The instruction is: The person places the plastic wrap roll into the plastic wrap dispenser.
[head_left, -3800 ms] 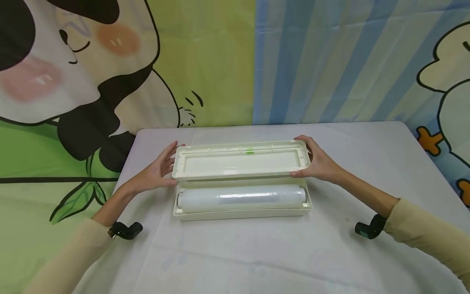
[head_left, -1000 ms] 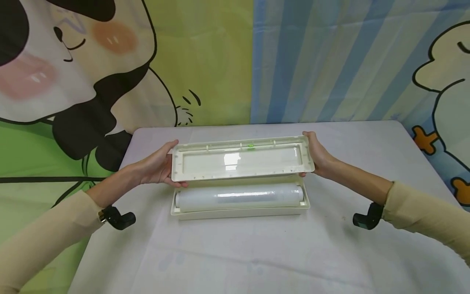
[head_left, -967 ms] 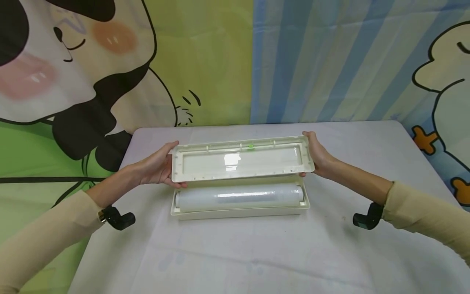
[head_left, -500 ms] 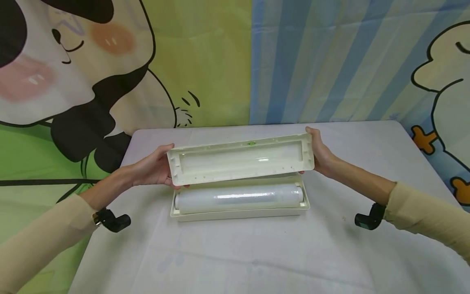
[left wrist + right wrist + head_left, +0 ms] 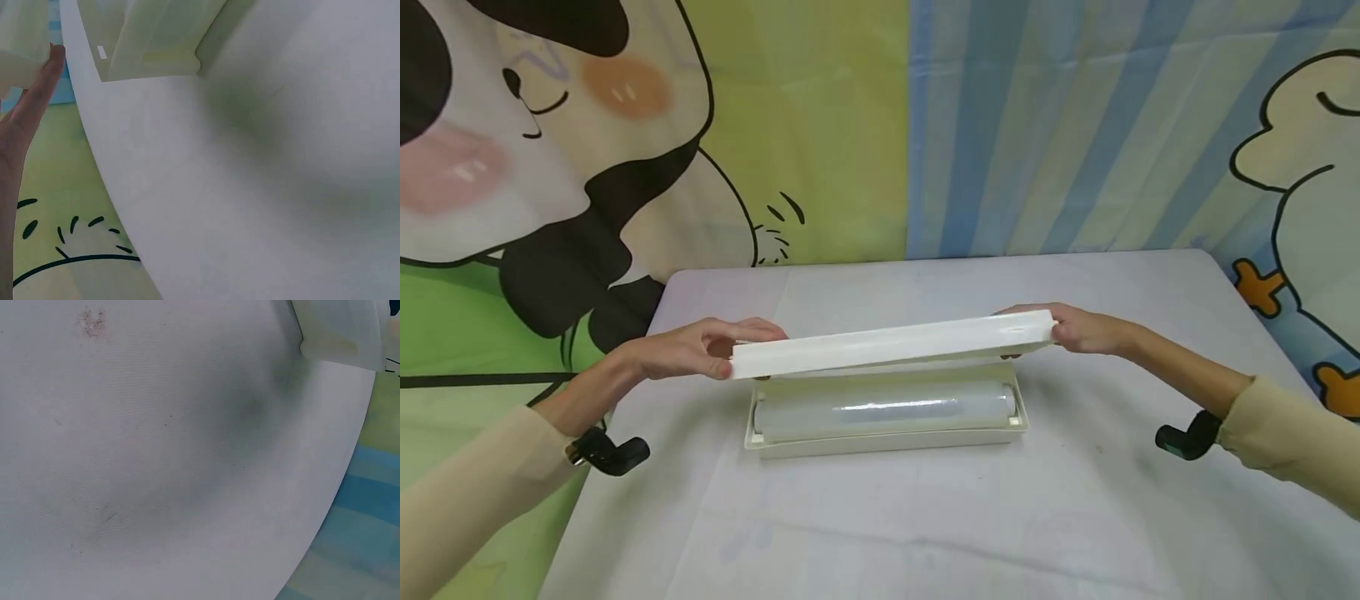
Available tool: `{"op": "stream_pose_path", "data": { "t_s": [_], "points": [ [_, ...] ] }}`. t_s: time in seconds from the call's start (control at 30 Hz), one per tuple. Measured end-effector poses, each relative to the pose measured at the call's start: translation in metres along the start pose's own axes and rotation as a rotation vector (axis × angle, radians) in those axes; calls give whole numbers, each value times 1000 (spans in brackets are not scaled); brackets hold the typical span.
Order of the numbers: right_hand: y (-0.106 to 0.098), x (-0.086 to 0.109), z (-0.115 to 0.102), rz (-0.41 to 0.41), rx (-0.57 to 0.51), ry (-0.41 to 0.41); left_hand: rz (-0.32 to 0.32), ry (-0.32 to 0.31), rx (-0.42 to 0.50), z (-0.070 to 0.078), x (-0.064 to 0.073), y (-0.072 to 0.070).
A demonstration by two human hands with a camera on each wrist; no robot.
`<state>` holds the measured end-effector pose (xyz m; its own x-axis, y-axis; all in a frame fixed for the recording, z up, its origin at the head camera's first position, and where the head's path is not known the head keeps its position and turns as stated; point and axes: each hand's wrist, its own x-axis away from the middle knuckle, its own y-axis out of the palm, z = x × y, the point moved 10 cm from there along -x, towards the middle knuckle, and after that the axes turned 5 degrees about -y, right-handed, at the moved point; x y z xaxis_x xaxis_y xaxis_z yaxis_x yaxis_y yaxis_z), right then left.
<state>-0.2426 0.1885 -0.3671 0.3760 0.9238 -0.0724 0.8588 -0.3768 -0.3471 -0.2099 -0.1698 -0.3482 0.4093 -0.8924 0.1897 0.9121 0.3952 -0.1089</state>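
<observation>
A long white lid [image 5: 891, 343] is held over an open plastic wrap box [image 5: 887, 446] in the head view. Its smooth outer side faces me, and its right end sits higher than its left. My left hand [image 5: 700, 348] grips the left end, thumb in front and fingers over the top. At the other end, my right hand [image 5: 1086, 329] grips the lid, some fingers hidden behind it. Inside the box lies a roll of cling film [image 5: 887, 412]. The left wrist view shows the left hand [image 5: 28, 122] at the lid [image 5: 22, 56], apart from the box [image 5: 150, 59].
A white cloth covers the table [image 5: 895, 525] under the box. Behind the table hangs a cartoon-printed curtain [image 5: 820, 125]. The right wrist view holds mostly tablecloth [image 5: 187, 456], with the box end [image 5: 340, 334] in its upper right corner.
The lid has been rotated between both hands: its hollow underside faced me before, and its outer side faces me now. The right hand has swung outward. The box and roll stay put.
</observation>
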Motion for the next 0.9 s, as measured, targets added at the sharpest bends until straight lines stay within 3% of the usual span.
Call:
{"op": "stream_pose_path", "data": {
  "t_s": [0.2,0.33,0.47,0.67,0.9],
  "points": [
    [14,5,-18,-50,345,-103,82,24,-271,18,4,10],
    [27,14,-29,-24,584,-163,129,84,-476,27,8,26],
    [37,20,-32,51,784,-174,204,112,-629,24,11,39],
    [39,22,-28,181,888,-175,312,126,-807,7,11,50],
    [52,18,-22,194,946,-227,353,181,-945,-9,17,60]
  ]
}}
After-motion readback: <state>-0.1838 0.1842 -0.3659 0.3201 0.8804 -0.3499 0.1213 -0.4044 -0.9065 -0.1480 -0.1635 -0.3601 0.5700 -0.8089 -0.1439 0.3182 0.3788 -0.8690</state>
